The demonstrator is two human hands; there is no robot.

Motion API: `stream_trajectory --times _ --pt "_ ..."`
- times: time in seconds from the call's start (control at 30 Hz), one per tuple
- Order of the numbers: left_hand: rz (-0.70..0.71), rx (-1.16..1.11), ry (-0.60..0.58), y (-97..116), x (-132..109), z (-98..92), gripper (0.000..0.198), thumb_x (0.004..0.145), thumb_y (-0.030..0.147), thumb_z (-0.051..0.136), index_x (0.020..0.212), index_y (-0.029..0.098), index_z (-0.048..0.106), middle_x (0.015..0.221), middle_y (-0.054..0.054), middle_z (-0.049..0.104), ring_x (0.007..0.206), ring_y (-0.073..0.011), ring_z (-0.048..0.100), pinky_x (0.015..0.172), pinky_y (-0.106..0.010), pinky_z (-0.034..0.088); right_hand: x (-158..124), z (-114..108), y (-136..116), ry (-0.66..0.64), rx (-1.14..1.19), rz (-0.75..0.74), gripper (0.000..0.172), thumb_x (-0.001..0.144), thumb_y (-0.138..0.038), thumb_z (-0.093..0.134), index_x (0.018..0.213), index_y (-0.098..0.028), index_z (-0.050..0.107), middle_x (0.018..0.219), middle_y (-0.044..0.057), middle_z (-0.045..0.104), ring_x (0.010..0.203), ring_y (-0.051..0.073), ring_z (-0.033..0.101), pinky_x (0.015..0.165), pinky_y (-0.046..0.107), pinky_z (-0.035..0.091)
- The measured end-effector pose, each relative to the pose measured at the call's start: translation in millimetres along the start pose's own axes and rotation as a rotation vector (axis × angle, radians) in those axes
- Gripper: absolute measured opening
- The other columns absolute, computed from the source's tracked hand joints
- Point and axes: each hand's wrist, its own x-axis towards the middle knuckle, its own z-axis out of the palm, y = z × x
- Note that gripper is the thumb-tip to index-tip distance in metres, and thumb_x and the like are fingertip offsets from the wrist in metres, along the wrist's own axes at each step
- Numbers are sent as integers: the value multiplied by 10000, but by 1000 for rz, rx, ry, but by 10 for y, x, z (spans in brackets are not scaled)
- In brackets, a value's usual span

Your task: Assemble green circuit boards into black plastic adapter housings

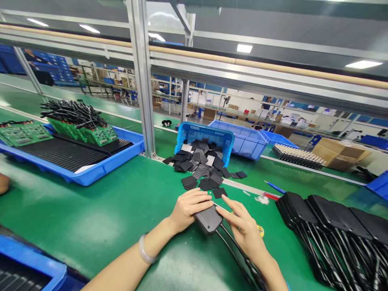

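Observation:
A black plastic box with a ribbed top (209, 218) and black cables (232, 242) lies between my hands over the green bench. My left hand (189, 206) is closed on its left side, fingers laid across the far end. My right hand (242, 222) has its fingers stretched and apart, one fingertip touching the box's far right edge; its thumb is hidden. A black square pad (220, 193) lies just beyond the fingertips. Part of a yellow tool (260, 230) shows beside my right hand, too covered to name.
Loose black pads (206, 161) spill from a tipped blue basket (228, 141). On the left, a blue tray (87, 178) carries green circuit boards (100, 135). Several cabled black boxes (327, 210) are stacked at right, near a blue pen (274, 186). A metal post (141, 81) rises behind.

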Motion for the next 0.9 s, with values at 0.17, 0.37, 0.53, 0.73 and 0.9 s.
stream_trajectory --times 0.17,0.37,0.53,0.73,0.9 --pt "182 326 -41 -80 -43 9 271 915 165 485 1123 203 654 1038 -60 736 1007 -179 669 939 -383 541 -33 108 -117 -145 -7 183 377 729 -364 765 1037 -200 622 1199 117 617 1094 245 592 933 382 510" --pt "35 381 -123 -67 -56 46 504 897 71 399 1383 194 453 1322 -121 579 1190 -222 570 1000 -384 495 31 291 -200 -106 -283 204 443 742 -211 710 1162 -220 571 1199 83 562 1095 190 560 945 308 486" --pt "-204 443 -157 -174 -68 33 709 908 225 497 1514 217 127 1474 -193 357 1248 -318 504 970 -442 499 56 -325 281 81 -649 472 435 845 -262 603 1279 -241 581 1200 128 547 1096 237 562 973 369 460" --pt "-235 419 -181 -218 -108 106 748 912 217 477 1516 246 37 1439 -199 348 1248 -327 492 958 -447 500 -230 -1311 816 200 -983 792 406 880 -260 557 1260 -126 606 1134 227 571 1096 329 549 918 430 440" --pt "-252 365 -200 -221 -137 155 727 915 214 448 1514 258 39 1418 -186 363 1240 -315 498 963 -446 496 -430 -1419 945 112 -1134 868 373 899 -305 530 1212 -121 614 1119 195 619 1047 297 576 843 408 452"
